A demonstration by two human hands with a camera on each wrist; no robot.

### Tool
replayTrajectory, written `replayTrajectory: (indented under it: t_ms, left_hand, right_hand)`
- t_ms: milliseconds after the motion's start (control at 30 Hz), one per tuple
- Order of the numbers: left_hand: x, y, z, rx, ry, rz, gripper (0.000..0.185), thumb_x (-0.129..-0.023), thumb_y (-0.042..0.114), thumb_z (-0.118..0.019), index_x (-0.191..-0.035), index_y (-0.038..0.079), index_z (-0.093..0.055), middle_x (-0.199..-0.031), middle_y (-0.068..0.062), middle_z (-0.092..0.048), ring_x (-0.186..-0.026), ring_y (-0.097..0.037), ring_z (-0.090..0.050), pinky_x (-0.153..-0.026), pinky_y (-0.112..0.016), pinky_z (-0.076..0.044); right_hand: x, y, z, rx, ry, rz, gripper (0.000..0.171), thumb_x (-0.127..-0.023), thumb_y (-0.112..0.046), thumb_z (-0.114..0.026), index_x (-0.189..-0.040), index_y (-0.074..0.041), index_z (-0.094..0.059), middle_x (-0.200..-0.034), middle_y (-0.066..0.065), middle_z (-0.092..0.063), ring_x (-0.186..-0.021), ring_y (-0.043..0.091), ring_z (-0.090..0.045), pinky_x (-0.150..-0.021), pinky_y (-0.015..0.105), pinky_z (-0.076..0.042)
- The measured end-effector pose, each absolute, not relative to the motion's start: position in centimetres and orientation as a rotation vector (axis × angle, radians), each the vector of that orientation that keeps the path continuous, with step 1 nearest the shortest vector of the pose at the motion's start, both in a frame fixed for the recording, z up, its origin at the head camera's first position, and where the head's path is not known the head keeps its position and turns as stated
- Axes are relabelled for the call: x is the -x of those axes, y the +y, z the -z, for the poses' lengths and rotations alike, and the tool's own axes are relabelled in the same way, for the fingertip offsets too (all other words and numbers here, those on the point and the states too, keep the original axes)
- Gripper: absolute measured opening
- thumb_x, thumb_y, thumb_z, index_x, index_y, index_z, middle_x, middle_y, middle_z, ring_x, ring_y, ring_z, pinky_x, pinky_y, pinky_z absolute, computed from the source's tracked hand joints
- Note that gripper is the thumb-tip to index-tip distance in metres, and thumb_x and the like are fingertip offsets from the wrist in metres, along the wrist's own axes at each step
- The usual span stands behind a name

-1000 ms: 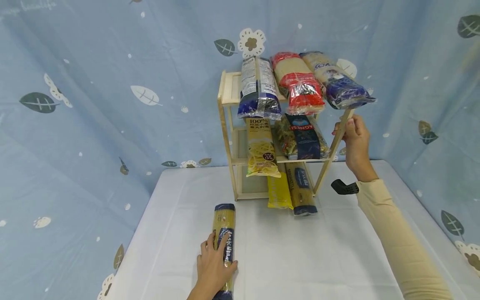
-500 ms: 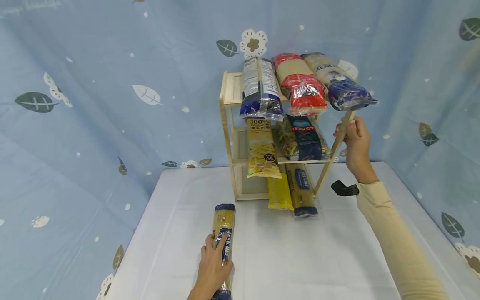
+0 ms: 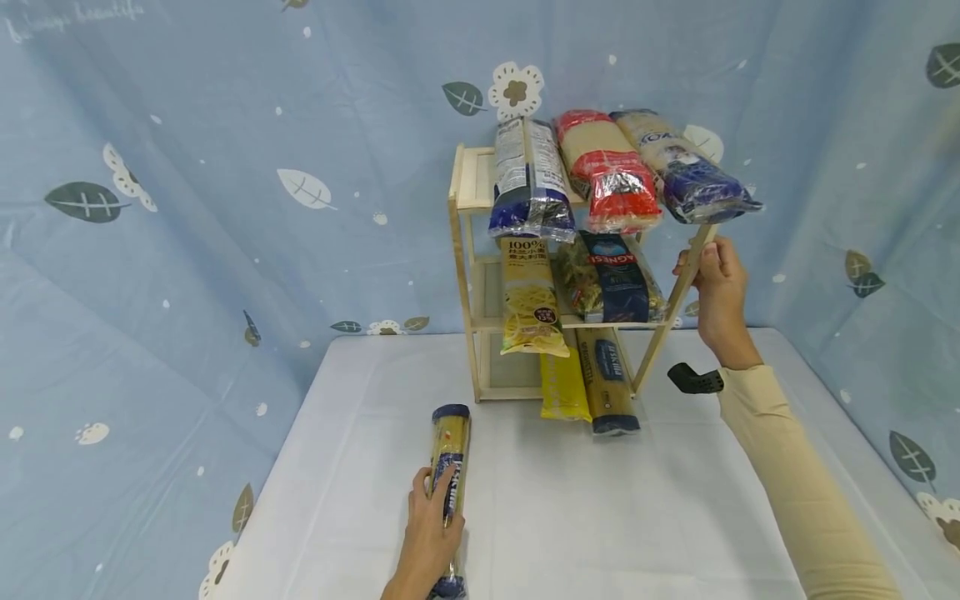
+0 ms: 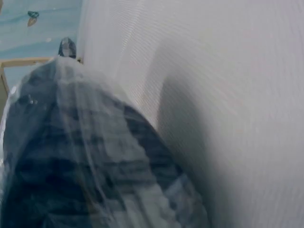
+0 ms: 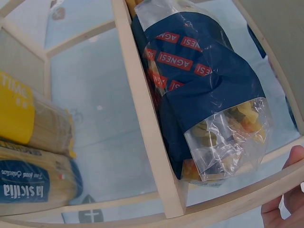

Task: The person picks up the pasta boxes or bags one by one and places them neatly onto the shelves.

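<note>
My left hand [image 3: 430, 542] grips a pack of spaghetti [image 3: 450, 433] with a navy end and label, at the front left of the white table. In the left wrist view the pack's dark blue wrapped end [image 4: 71, 142] fills the lower left, its shadow falling on the cloth beside it. My right hand [image 3: 722, 292] holds the right front post [image 3: 675, 287] of a small wooden shelf [image 3: 463, 275], its fingers curled around the wood. Close to that hand on the middle tier lie an Agnesi pasta bag [image 3: 618, 279] and a yellow noodle pack [image 3: 531, 300].
Three bags lie on the top tier: a blue-and-white one [image 3: 531, 179], a red one [image 3: 611, 171] and a blue-ended one [image 3: 686, 167], their ends overhanging the front. Below are a bright yellow pack [image 3: 564, 383] and another spaghetti pack [image 3: 607, 375]. A patterned blue curtain [image 3: 225, 208] surrounds the table.
The head view has shifted slightly, so the shelf appears a little farther right. My left hand has rolled the spaghetti pack slightly. My right hand keeps its hold on the post.
</note>
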State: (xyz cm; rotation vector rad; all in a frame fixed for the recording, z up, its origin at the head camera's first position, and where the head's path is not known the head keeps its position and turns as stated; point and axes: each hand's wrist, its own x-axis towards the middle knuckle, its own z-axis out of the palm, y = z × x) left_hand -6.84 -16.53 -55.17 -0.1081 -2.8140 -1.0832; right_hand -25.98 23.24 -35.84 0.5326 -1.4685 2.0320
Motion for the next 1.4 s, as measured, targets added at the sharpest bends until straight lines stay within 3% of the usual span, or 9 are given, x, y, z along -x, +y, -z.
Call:
replayTrajectory:
  t_ms: [167, 700, 1400]
  left_hand:
    - [6.8, -16.4, 55.0, 0.073, -2.76, 1.16, 0.066, -0.075, -0.004, -0.067, -0.137, 0.009, -0.049, -0.136, -0.024, -0.03, -0.11, -0.037, -0.044, -0.071, -0.039, -0.047]
    - [6.3, -14.4, 54.0, 0.103, -2.711, 1.345, 0.066, -0.077, -0.006, -0.063, -0.138, 0.012, -0.049, -0.137, -0.019, -0.031, -0.097, -0.026, -0.047, -0.066, -0.027, -0.046]
    - [9.2, -10.6, 52.2, 0.228, -2.625, 1.385, 0.066, -0.078, -0.006, -0.064, -0.139, 0.012, -0.049, -0.141, -0.018, -0.032, -0.109, -0.028, -0.047, -0.074, -0.033, -0.047]
  right_hand:
    - [25.9, 23.3, 35.8, -0.55, -1.468, -2.043, 0.026, -0.103, -0.015, -0.036, -0.113, 0.001, -0.054, -0.089, 0.013, -0.056, -0.076, 0.019, -0.056, -0.07, 0.027, -0.045]
    - [26.1, 23.2, 36.0, -0.525, -1.467, -2.043, 0.026, -0.103, -0.013, -0.036, -0.112, 0.001, -0.055, -0.087, 0.013, -0.057, -0.075, 0.019, -0.055, -0.069, 0.026, -0.045]
    - [25.9, 23.0, 35.6, -0.53, -1.451, -2.053, 0.026, -0.102, -0.017, -0.039, -0.11, 0.0, -0.056, -0.087, 0.014, -0.056, -0.075, 0.02, -0.055, -0.068, 0.027, -0.045]
